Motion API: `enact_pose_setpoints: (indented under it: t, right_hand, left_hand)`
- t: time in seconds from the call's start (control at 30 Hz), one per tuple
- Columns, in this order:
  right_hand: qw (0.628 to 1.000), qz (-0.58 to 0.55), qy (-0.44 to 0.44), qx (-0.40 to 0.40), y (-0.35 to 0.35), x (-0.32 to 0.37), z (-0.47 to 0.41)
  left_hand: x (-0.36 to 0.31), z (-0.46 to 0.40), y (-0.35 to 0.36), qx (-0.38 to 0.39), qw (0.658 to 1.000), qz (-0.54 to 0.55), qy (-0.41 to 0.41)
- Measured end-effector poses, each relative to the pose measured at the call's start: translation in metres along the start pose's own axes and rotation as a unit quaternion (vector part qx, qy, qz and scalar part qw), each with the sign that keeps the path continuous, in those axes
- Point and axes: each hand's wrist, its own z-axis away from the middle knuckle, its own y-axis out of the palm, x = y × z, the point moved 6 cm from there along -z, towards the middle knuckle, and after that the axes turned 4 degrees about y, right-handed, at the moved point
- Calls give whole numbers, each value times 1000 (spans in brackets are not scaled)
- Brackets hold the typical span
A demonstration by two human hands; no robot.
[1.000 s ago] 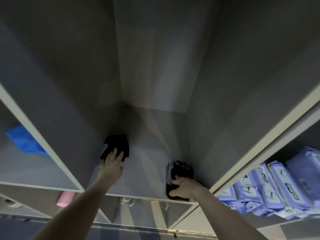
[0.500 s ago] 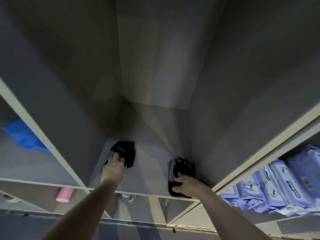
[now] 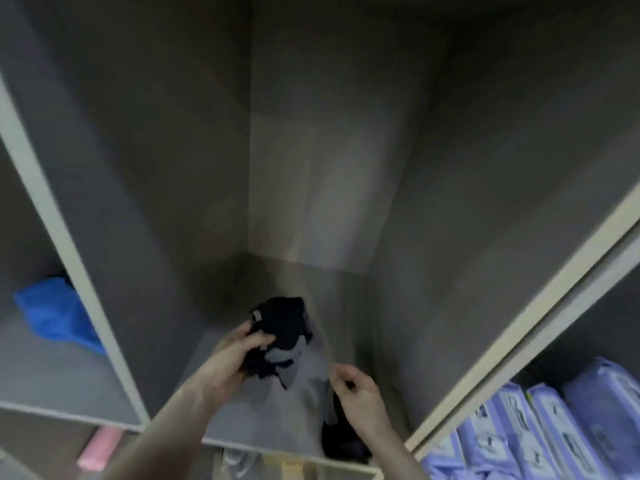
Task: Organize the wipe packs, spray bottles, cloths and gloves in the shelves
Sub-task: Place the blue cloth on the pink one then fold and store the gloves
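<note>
Black and grey fabric fills the left hand (image 3: 228, 362): a bunched glove (image 3: 282, 332), its fingers curled round the lower part of it while the dark upper part sticks out toward 12 o'clock. The glove is lifted just above the floor of the middle shelf compartment (image 3: 301, 420), roughly at that floor's centre.

At 3 o'clock from the left hand, a little apart from it, is the right hand (image 3: 358, 396). Its thumb and fingers are curled in, tips close together; whether they pinch anything is too blurred to tell. Directly beneath it, toward 6 o'clock, a second dark glove (image 3: 341, 445) lies on the shelf floor in the front right corner, against the compartment's right wall (image 3: 485, 237), partly covered by the wrist.

In the neighbouring compartment at 9 o'clock, a crumpled blue cloth (image 3: 55, 313) rests on its shelf, pressed near the divider panel (image 3: 69, 244). Below that shelf, at about 7 o'clock, a pink item (image 3: 98, 448) shows; its kind cannot be made out.

At 4 o'clock, in the right-hand compartment, a row of lilac wipe packs (image 3: 547, 434) stands on edge, side by side and touching, leaning slightly. Under the front lip of the middle shelf a pale grey object (image 3: 235, 462) peeks out, too hidden to identify.
</note>
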Motion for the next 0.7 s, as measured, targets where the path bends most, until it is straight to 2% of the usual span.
enact_pose_setpoints:
  t: [0.03, 0.1, 0.17, 0.2, 0.27, 0.4, 0.53, 0.6, 0.7]
  right_hand:
    - [991, -130, 19, 5, -4, 16, 4]
    - [934, -343, 70, 74, -3, 50, 16]
    - [871, -468, 67, 133, -2, 80, 28]
    - [846, -513, 54, 134, -5, 89, 32]
    - [819, -563, 41, 97, -11, 101, 38]
    - [809, -586, -20, 35, -33, 113, 37]
    - [801, -585, -89, 86, -47, 133, 38]
    - [823, -552, -108, 80, -53, 139, 37]
    - [885, -434, -167, 10, -65, 147, 36]
  left_hand:
    - [-11, 10, 16, 35, 999, 11, 11]
    - [-32, 30, 46, 88, 995, 39, 28]
    - [-48, 41, 65, 107, 992, 60, 40]
    - [-56, 45, 72, 112, 991, 59, 46]
    - [-70, 50, 82, 116, 990, 45, 63]
    - [-85, 53, 89, 90, 993, 60, 55]
    - [-89, 51, 93, 51, 997, 60, -6]
    - [-91, 52, 100, 70, 997, 34, -26]
    - [-99, 54, 106, 97, 995, -8, -8]
